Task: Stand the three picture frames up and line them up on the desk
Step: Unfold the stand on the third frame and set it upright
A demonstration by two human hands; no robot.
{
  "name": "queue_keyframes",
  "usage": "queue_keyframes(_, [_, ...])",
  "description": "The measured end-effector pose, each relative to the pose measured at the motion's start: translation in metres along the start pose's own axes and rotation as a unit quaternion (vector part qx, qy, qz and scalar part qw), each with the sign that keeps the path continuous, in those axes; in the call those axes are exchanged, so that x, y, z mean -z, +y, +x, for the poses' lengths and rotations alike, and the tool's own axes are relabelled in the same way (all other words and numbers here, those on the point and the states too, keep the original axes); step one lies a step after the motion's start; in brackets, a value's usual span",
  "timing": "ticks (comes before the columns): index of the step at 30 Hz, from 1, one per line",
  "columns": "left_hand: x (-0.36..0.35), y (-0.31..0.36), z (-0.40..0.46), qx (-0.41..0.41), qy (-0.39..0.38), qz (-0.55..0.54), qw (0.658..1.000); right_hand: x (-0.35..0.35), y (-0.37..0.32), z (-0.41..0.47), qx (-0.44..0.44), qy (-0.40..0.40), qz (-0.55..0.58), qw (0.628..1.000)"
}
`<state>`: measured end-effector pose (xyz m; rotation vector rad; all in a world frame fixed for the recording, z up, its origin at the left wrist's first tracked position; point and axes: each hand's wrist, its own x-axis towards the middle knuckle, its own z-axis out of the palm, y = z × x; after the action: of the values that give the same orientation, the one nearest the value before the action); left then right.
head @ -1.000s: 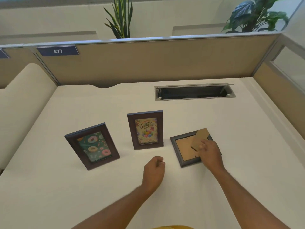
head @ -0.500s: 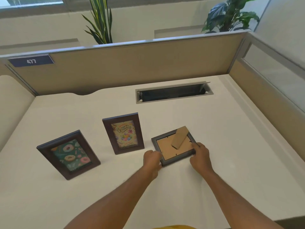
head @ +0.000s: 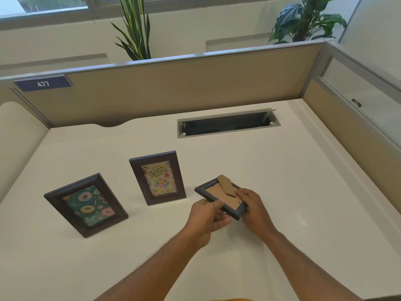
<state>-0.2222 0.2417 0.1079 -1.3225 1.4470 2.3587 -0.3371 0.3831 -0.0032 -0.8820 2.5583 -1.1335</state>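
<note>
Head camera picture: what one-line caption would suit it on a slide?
Both hands, left and right, grip the third frame back-side up beside two standing frames, donut and birthday.

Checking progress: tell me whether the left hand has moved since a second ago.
Yes. The left hand has moved right, away from the birthday frame, and now grips the face-down frame.

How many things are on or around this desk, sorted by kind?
Picture frames: 3 (donut frame, birthday frame, face-down frame held in the left hand and right hand)
Potted plants behind the partition: 2 (spiky plant, leafy plant)
Number plates: 1 (number plate)
Cable hatches: 1 (cable hatch)
Total: 7
</note>
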Motion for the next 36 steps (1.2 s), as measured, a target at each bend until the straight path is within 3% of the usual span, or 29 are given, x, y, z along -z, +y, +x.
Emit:
queue_keyframes(4, [0.002,0.011,-0.005,-0.09,-0.006,0.047,0.995,0.01,-0.007,0.008,-0.003,0.028,0.107,0.994])
queue_keyframes(9, [0.025,0.025,0.023,-0.157,0.108,0.004,0.982,0.029,-0.014,0.016,-0.028,-0.009,0.185,0.982])
queue_keyframes(12, [0.026,0.035,0.044,-0.135,0.088,0.061,0.985,0.042,-0.025,0.02,-0.069,-0.065,0.21,0.973])
queue_keyframes(15, [0.024,0.043,0.058,-0.126,0.018,0.149,0.981,0.053,-0.035,0.027,-0.102,-0.118,0.217,0.964])
queue_keyframes(17, [0.022,0.047,0.061,-0.147,0.0,0.15,0.978,0.058,-0.039,0.032,-0.119,-0.132,0.224,0.958])
queue_keyframes(21, [0.009,0.056,0.061,-0.174,-0.031,0.096,0.98,0.064,-0.042,0.044,-0.149,-0.128,0.252,0.948])
queue_keyframes(28, [-0.004,0.065,0.081,-0.117,0.013,0.067,0.991,0.057,-0.049,0.061,-0.148,-0.05,0.252,0.955])
queue_keyframes(36, [-0.005,0.063,0.104,-0.109,0.011,0.054,0.993,0.039,-0.045,0.07,-0.179,-0.036,0.236,0.954])
